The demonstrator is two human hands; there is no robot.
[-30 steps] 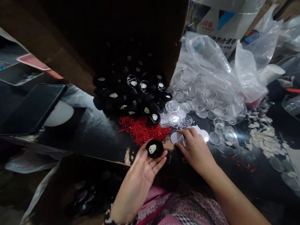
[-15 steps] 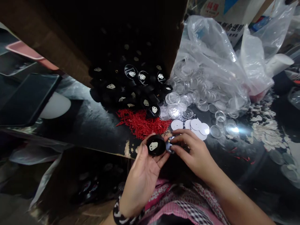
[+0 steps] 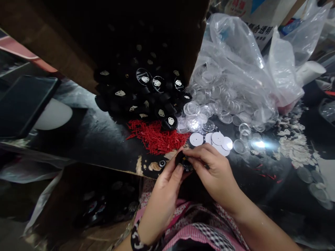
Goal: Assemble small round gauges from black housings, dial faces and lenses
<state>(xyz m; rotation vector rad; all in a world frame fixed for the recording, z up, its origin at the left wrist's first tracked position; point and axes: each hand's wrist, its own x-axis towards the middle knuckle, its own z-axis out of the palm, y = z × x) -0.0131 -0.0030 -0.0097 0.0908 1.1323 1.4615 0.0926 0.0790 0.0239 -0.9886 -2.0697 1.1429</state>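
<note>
Head view: just below the frame's centre, the left hand [image 3: 167, 184] and the right hand [image 3: 214, 172] meet over the near edge of the dark glossy desk [image 3: 104, 146]. Between them sits a small round black plastic disc [image 3: 183, 162], pinched at its rim by fingers [image 3: 195, 161] of both hands. It looks light, stiff and smooth, likely slippery, so the rim is the safest hold. Just above lie a heap of thin red plastic pins [image 3: 157, 136], 4 flat white paper circles [image 3: 214, 140] and a pile of matching black discs [image 3: 146, 94] spilling from a brown cardboard box [image 3: 65, 45]. Clear round plastic lids [image 3: 222, 104] fill a transparent bag at upper right.
</note>
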